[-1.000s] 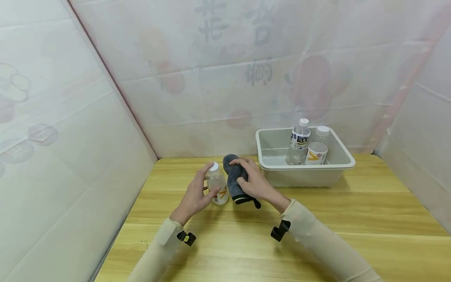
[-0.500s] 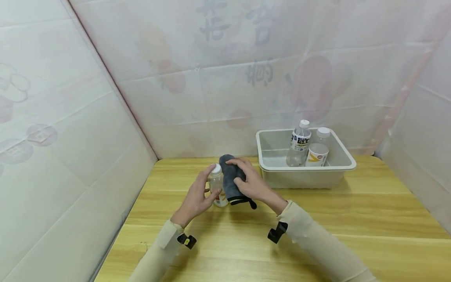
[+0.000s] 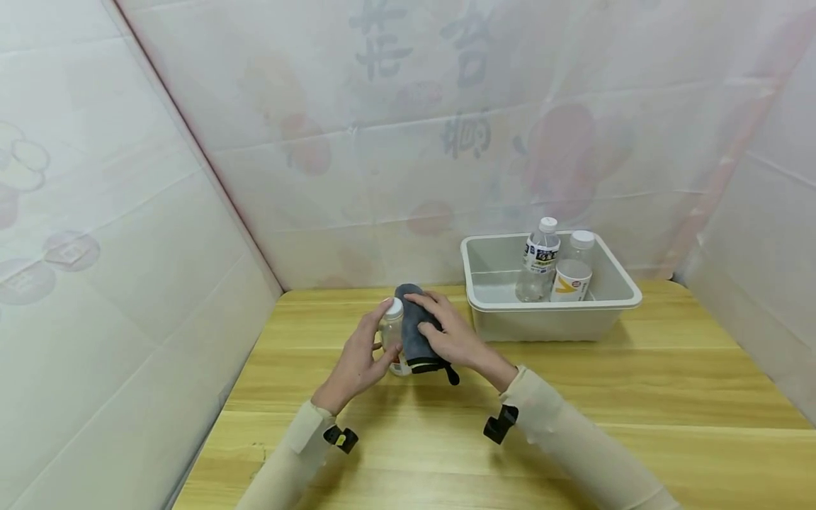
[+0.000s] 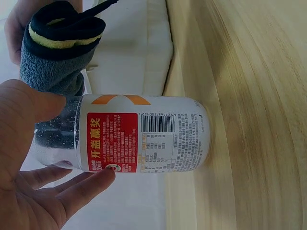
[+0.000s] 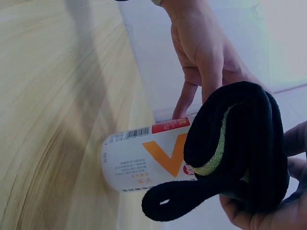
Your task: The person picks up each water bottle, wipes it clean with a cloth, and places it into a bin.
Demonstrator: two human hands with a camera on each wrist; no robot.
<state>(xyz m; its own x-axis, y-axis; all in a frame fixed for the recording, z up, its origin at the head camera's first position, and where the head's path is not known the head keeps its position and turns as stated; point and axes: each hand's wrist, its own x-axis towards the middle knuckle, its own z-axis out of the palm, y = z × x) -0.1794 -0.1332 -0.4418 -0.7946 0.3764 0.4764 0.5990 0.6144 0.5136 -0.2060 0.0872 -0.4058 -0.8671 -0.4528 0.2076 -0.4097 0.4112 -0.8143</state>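
A clear plastic bottle (image 3: 392, 329) with a white cap stands upright on the wooden table. Its white label (image 4: 158, 143) carries a red panel, a barcode and an orange mark. My left hand (image 3: 357, 358) grips it from the left, thumb on one side and fingers on the other. From the right, my right hand (image 3: 454, 338) holds a folded grey towel (image 3: 417, 336) against the bottle's side. The towel has a black edge with a hanging loop (image 5: 175, 200), and covers part of the bottle in the head view.
To the right at the back of the table (image 3: 669, 382) sits a pale plastic bin (image 3: 542, 322). In it stand a clear bottle with a blue-and-white label (image 3: 542, 256) and another white-capped bottle (image 3: 572, 278). Fabric walls (image 3: 382, 177) rise behind and on both sides.
My right hand has moved the towel left until it lies against the bottle and overlaps more of it. My left hand keeps its grip, with the bottle shifted slightly right.
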